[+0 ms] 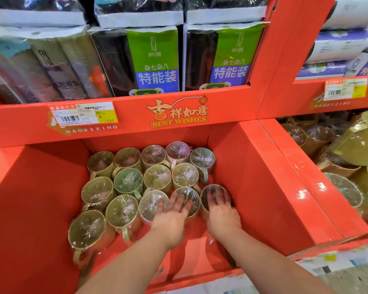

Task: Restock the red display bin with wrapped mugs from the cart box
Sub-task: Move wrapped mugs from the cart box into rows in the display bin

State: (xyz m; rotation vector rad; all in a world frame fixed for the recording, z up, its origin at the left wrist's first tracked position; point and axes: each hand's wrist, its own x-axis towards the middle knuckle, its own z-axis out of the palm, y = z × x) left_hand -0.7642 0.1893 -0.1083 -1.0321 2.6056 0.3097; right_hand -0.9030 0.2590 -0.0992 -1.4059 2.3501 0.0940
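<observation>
Reaching down into the red display bin (253,177), both hands lie palm down on wrapped mugs (128,181); the left hand (171,213) has its fingers straight and spread, touching the film over two mugs at the front of the cluster, one toward its 11 o'clock and one toward its 1 o'clock, gripping nothing. The right hand (222,210), at 3 o'clock from the left and apart from it, lays straight fingers flat over the mouth of a dark mug (204,198) at the cluster's 4 o'clock corner; it holds nothing either. The mugs stand upright, mouths up, in rough rows reaching toward the bin's back wall at 12 o'clock; bare red floor lies at 9 o'clock. On the shelf above, at 12 o'clock, bagged rolls (155,60) stand behind a price label (83,113).
</observation>
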